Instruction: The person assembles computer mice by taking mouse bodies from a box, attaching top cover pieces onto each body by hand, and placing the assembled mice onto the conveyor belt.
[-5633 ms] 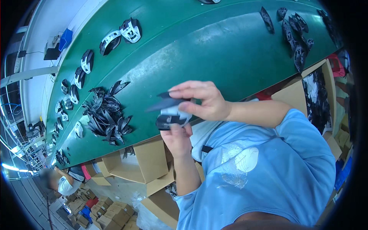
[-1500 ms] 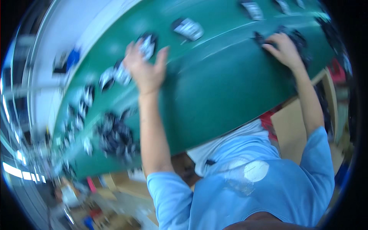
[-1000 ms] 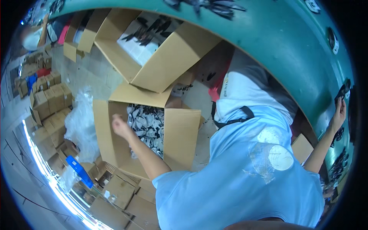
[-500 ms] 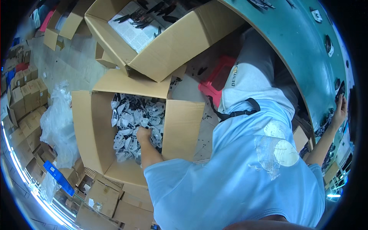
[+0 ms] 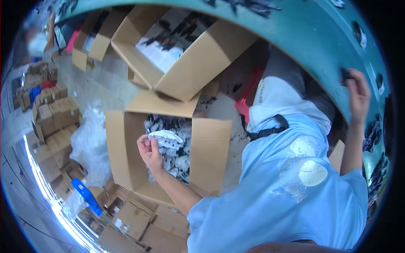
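Observation:
Above an open cardboard box (image 5: 122,147), my left hand (image 5: 151,155) pinches a white, curved plastic part (image 5: 168,138) with small dark spots along its lower side. Many similar white and dark parts (image 5: 179,163) fill the box below it. On the other side, my right hand (image 5: 358,95) is raised over the green tabletop (image 5: 312,46) with a small black piece (image 5: 346,76) at its fingertips. That piece is blurred, so its exact shape is unclear. Another white-and-black part (image 5: 360,36) lies on the tabletop beyond my right hand.
A second open box (image 5: 202,63), holding dark slender pieces on newspaper, stands beyond the first. A red plastic stool (image 5: 249,95) is by my legs. Clear plastic sheeting (image 5: 90,145) and stacked cartons (image 5: 57,114) lie to the left. A person (image 5: 40,40) is at the far left.
My left hand has lifted out of the parts, bringing up the white plastic part. My right hand has shifted inward with a black piece. The whole view has also turned slightly.

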Tool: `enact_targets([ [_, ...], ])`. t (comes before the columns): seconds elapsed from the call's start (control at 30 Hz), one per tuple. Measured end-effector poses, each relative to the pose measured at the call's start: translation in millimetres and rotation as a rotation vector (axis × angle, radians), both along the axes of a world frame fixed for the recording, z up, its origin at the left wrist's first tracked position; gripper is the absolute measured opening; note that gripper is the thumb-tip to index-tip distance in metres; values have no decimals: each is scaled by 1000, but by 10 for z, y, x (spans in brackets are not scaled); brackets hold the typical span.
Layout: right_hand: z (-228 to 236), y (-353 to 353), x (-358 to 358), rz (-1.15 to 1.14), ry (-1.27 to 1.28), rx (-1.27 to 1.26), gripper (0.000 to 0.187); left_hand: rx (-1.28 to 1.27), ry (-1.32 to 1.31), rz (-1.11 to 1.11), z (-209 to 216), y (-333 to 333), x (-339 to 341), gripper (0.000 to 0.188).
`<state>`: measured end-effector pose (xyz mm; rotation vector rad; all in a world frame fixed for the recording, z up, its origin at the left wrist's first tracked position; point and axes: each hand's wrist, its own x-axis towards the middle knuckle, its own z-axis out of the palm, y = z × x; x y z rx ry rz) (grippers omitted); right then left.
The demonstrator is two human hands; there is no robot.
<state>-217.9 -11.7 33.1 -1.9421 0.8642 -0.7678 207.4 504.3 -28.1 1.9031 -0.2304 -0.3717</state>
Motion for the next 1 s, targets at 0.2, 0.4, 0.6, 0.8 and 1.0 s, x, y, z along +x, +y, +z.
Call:
enact_targets([
  [0.2,204,629,1306,496,-315,-36,16,-929,626,-412,84,-2288,-739,43],
  [0.4,-14,355,1155,227,-584,-173,17,-405,1340,-757,41,-3640,-1625,39],
  [0.6,5,-78,482,-78,-550,-79,13,-223,1211,-805,448,-4353,-2013,64],
  [0.8,213,-389,366,288,-363,-59,12,-368,554,-1449,510,-4544,-1836,62],
  [1.0,149,-494,432,-38,-445,-408,15,-319,735,-1251,502,-4644,-1778,51],
])
